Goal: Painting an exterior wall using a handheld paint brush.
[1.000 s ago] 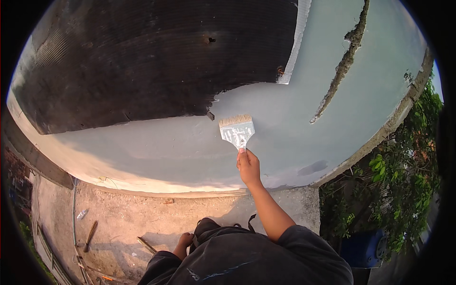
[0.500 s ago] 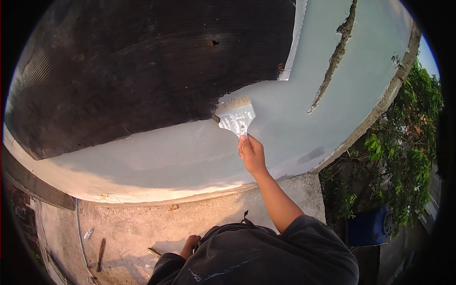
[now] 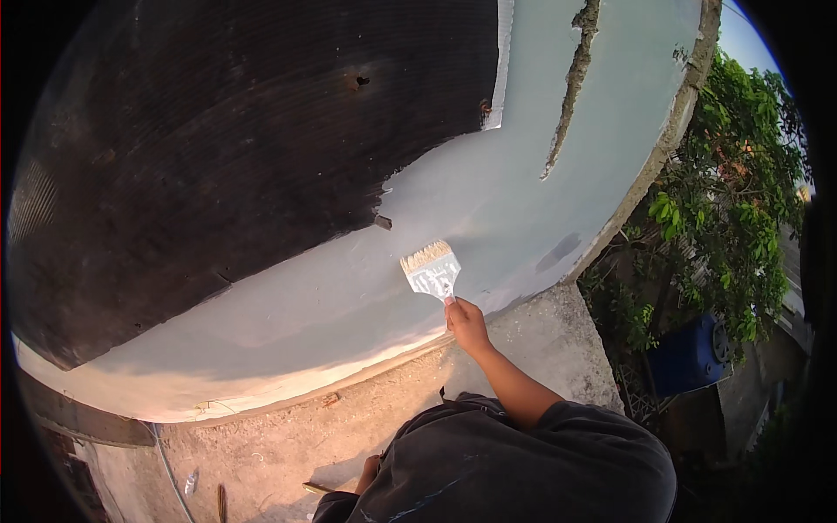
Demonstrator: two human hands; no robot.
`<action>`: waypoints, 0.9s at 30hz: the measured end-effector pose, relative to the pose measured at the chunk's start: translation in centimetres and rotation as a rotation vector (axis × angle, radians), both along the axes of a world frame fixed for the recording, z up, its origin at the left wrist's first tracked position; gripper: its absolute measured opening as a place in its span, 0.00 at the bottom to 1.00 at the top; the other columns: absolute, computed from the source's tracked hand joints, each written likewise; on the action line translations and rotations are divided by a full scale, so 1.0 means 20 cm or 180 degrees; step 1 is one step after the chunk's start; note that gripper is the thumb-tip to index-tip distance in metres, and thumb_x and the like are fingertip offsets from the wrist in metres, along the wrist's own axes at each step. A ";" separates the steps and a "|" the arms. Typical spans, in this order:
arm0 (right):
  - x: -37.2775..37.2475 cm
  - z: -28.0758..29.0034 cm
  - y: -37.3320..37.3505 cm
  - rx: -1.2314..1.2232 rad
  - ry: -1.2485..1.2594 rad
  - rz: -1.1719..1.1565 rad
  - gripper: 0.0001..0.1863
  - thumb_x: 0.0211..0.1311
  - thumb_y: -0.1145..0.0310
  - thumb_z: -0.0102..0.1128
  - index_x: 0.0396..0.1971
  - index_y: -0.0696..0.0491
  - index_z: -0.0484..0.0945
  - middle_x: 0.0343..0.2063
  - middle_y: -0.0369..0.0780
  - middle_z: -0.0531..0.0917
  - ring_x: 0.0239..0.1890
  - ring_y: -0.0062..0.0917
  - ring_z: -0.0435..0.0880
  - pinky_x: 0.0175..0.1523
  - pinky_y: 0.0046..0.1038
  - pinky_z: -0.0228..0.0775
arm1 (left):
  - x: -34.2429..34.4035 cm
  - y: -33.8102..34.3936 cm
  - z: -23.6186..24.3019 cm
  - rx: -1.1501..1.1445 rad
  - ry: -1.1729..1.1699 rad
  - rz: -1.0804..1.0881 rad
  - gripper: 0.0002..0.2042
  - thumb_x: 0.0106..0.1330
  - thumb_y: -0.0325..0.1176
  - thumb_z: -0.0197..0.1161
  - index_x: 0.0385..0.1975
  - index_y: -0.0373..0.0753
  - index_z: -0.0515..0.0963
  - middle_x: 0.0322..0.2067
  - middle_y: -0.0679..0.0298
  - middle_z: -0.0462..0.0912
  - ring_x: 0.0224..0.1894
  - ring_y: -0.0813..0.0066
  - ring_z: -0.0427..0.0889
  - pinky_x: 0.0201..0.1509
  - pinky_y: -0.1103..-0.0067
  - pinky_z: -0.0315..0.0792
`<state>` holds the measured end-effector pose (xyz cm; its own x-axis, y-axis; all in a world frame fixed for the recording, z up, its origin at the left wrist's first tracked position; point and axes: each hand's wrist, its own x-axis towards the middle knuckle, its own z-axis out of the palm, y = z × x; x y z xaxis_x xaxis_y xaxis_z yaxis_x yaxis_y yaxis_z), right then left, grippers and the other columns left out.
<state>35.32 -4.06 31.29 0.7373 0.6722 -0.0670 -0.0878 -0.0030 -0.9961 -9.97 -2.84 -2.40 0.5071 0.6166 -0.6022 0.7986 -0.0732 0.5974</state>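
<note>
A wide flat paintbrush [image 3: 429, 277] with pale bristles and a paint-smeared body is in my right hand [image 3: 468, 324], fingers closed round its handle. Its bristles point up and left, over the pale blue-grey wall [image 3: 488, 205]; whether they touch it I cannot tell. Above and to the left is a dark, ridged surface [image 3: 261, 131] with a ragged lower border. Low by my body, my left hand [image 3: 370, 471] shows only in part, its fingers hidden. Beside it is a light-coloured stick-like piece [image 3: 317, 488]; I cannot tell if it is held.
A rough crack [image 3: 573, 83] runs down the wall's right part. Below lies a concrete floor [image 3: 288, 444] with a thin pipe [image 3: 171, 466], a small bottle [image 3: 191, 482] and a brown bundle [image 3: 221, 503]. Leafy branches [image 3: 724, 187] and a blue drum [image 3: 689, 356] stand beyond the right edge.
My right hand has drawn the paintbrush down, away from the dark surface's lower border. The whole view has shifted, with the wall's upper part now further left.
</note>
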 end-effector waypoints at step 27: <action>0.50 -0.03 -0.54 0.0303 0.2498 0.2736 0.17 0.69 0.61 0.47 0.19 0.50 0.64 0.07 0.33 0.63 0.10 0.18 0.61 0.19 0.22 0.51 | 1.77 -0.08 1.52 -0.1275 -0.2698 0.0209 0.22 0.76 0.45 0.40 0.53 0.35 0.75 0.49 0.58 0.81 0.51 0.68 0.79 0.55 0.71 0.71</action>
